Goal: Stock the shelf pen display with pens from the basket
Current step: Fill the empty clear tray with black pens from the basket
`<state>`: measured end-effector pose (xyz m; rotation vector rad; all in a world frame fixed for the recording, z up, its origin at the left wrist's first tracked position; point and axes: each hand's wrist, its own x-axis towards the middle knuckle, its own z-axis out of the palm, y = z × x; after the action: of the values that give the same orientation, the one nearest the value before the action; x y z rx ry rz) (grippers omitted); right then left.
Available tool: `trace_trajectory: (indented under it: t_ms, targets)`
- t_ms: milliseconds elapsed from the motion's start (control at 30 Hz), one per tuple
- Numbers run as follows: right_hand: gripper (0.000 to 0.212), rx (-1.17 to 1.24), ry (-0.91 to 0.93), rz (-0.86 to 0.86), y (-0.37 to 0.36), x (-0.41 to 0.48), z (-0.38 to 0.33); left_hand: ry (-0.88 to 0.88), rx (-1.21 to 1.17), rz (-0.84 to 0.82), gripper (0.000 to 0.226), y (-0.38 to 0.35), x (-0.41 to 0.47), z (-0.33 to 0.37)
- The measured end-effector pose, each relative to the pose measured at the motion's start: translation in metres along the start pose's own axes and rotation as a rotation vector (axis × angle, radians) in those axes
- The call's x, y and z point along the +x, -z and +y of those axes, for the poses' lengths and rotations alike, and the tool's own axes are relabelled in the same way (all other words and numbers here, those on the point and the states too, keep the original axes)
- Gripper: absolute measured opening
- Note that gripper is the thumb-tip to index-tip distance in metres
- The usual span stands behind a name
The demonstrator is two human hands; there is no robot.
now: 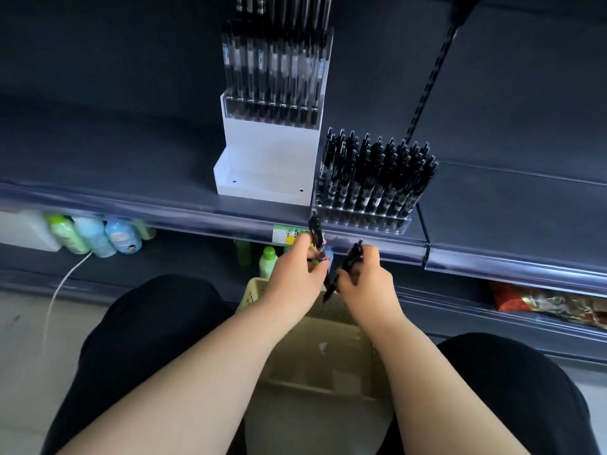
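Note:
My left hand (pixel 297 272) pinches a black pen (pixel 316 229) that points up toward the shelf edge. My right hand (pixel 363 277) grips a small bunch of black pens (pixel 345 269), tilted, with their lower ends over the basket. Both hands hover above the pale yellow basket (pixel 253 292) between my knees. On the shelf, a clear low pen display (pixel 364 221) stands packed with black pens (pixel 377 169). Left of it stands a white tiered stand (pixel 269 156) with more pens in its upper rows.
The dark shelf's front rail (pixel 164 208) carries a green and yellow price label (pixel 284 234). Green and blue bottles (pixel 95 236) stand on the lower shelf at left, packaged goods (pixel 542 303) at right. A white cable (pixel 57 290) hangs to the floor. My knees flank the basket.

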<state>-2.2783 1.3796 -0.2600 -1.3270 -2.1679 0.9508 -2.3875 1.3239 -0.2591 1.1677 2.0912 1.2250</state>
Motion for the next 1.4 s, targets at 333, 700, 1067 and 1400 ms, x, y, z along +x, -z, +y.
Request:
trace_trajectory:
  t_ms: [333, 700, 1067, 1400]
  targets:
    - [0.013, -0.031, 0.217, 0.080, 0.033, 0.042, -0.041, -0.075, -0.114, 0.140, 0.010, 0.028, 0.051, 0.019]
    - [0.011, 0.054, 0.451, 0.226, 0.085, 0.103, -0.112, -0.274, -0.174, 0.377, 0.021, 0.041, 0.112, 0.042]
    - [0.008, 0.080, 0.495, 0.357, 0.073, 0.133, -0.107, -0.216, -0.126, 0.345, 0.018, 0.053, 0.121, 0.042]
    - [0.011, -0.043, 0.481, 0.309, 0.067, 0.142, -0.103, -0.147, -0.173, 0.381, 0.021, 0.069, 0.124, 0.036]
